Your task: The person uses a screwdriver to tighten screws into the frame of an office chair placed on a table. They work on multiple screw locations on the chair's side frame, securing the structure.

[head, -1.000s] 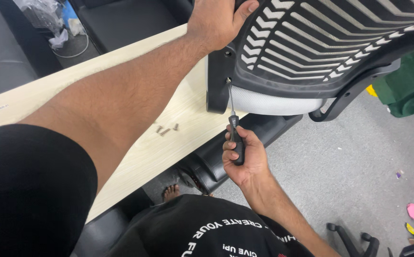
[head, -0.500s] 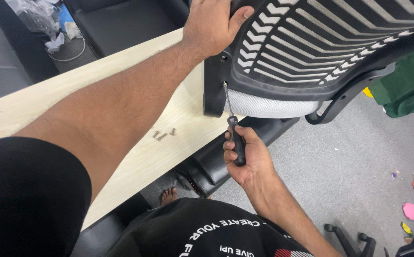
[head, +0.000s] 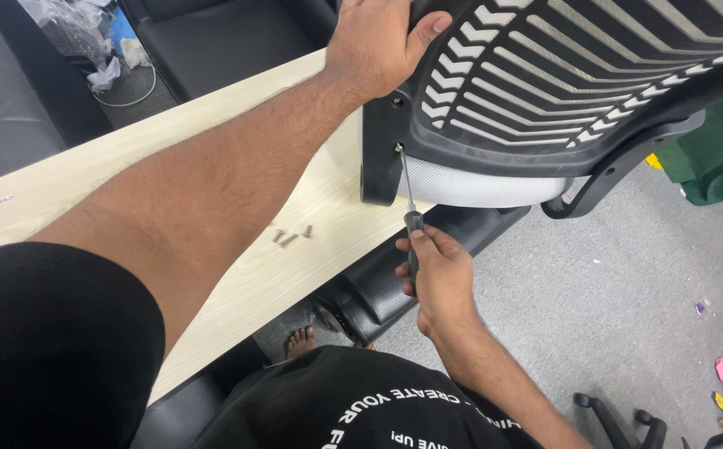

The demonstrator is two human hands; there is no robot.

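Black-handled screwdriver (head: pixel 410 218) — in right hand (head: pixel 436 278)

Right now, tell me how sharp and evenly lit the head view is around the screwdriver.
Head view: soft, even indoor light, no harsh glare; the screwdriver and right hand are sharp; the left hand on the chair back is clear; the near black sleeve looms large and slightly soft from wide-angle closeness.
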